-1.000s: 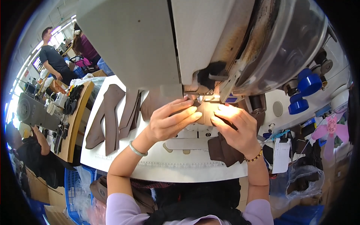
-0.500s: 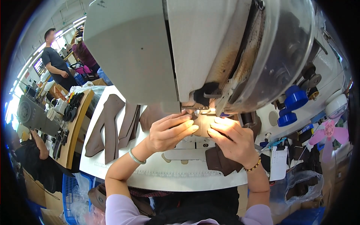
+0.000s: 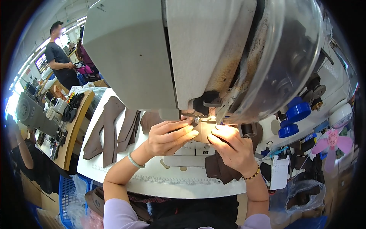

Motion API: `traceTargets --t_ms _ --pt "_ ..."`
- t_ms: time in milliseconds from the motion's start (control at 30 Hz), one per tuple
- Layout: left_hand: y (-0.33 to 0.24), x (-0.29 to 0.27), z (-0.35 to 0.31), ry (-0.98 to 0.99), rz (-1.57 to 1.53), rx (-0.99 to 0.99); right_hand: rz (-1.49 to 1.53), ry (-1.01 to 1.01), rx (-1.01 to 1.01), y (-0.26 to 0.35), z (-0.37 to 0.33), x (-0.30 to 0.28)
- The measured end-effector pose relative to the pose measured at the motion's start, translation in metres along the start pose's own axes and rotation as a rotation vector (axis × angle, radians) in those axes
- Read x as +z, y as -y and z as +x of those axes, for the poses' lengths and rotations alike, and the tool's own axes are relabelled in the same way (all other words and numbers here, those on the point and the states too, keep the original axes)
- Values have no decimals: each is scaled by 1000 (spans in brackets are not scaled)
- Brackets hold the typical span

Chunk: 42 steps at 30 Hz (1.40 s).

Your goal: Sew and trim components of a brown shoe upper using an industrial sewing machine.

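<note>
"So, where's your brown piece [image 3: 201, 131]?"
"Under the head of your sewing machine [image 3: 131, 63], between your left hand [image 3: 166, 138] and right hand [image 3: 235, 150]."
"Gripped?"
"Bent fingers touch it from both sides; whether you're pinching it, I can't tell."

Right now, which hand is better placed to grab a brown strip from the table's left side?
Probably the left hand: it is nearer those brown strips. The right hand is farther across. Both are at the lit brown piece.
</note>
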<state>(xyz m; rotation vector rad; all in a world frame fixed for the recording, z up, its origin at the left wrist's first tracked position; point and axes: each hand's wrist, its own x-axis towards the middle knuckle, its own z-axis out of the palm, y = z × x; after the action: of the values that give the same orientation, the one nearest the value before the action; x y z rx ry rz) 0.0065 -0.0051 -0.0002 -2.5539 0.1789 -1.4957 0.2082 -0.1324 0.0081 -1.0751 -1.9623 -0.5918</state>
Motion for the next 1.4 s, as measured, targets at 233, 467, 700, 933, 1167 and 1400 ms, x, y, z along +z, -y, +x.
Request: traceTargets --t_ms 233,467,700,933,1167,1400 --pt "1 0 1 -16 12 -22 -35 -11 42 3 0 0" --pt "6 0 1 -14 -28 -52 -96 -33 40 0 5 -2" --pt "6 3 -2 -34 -15 -85 -78 -56 115 1 -1 2" --pt "7 3 -2 -52 32 -57 -11 -46 180 -3 -5 6" --pt "10 2 0 -27 82 -50 68 -99 300 -4 -11 12" --pt "11 2 -3 -21 83 -57 97 -152 322 -3 -7 11"
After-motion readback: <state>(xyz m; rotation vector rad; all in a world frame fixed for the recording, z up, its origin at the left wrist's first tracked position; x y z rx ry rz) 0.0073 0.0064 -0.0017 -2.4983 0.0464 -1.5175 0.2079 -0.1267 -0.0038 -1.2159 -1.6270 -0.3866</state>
